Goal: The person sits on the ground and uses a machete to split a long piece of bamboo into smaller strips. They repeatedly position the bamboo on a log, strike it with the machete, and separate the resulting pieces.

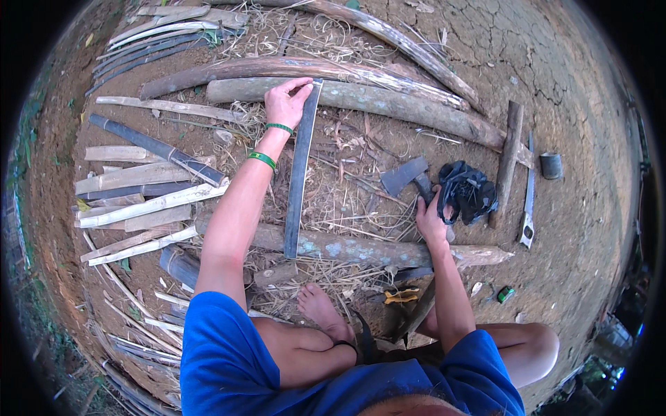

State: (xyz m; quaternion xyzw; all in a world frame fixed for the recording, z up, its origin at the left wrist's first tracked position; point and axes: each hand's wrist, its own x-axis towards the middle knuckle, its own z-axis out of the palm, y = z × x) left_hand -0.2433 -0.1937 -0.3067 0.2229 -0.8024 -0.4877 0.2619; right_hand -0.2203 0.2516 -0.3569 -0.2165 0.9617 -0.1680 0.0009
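Observation:
My left hand [286,106] is closed in a pinch on the far end of a long, flat dark strip of split bamboo [302,173]. The strip's near end lies across a log [347,247] close to my feet; its far end is by a second log [388,104]. To the right, my right hand [433,220] is closed on a crumpled black plastic bag [468,193], its fingers partly hidden by it. Right beside the thumb lies an axe [404,176] with a dark metal head; I cannot tell whether this hand also touches its handle.
Split bamboo pieces [146,201] are heaped at the left, with more strips [156,45] at the far left. A handsaw [528,201], a short wooden stick [510,152] and a grey cup-like container [551,166] lie right. A yellow tool [401,297] sits near my foot.

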